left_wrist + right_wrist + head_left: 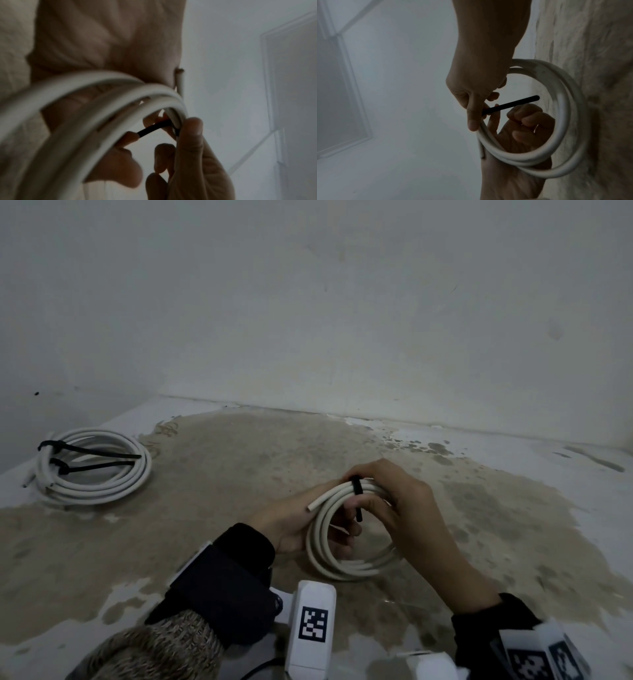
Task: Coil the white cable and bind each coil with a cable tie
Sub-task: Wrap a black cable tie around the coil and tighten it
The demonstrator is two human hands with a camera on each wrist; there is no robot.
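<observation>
Nearest to me, low in the head view, sits the white wrist-mounted camera block with its black-and-white square marker, strapped over my dark cuff. Just past it my left hand cradles the left side of the loose coil of round white cable, fingers curled through its opening, while my right hand pinches the coil's far edge where a black plastic cable tie wraps over the bundled turns. The tie's free tail pokes into the ring, not yet cinched as far as I can judge.

So the step in hand is binding this second coil — I think the tail needs feeding through the tie's head and pulling snug, with my left hand keeping the turns stacked so they don't spring apart.

Counting from the left: one finished white cable coil on the stained, patchy floor, far left and well apart from me, carrying two black ties; then one coil in my hands, one tie on it — two coils, three ties in view.
</observation>
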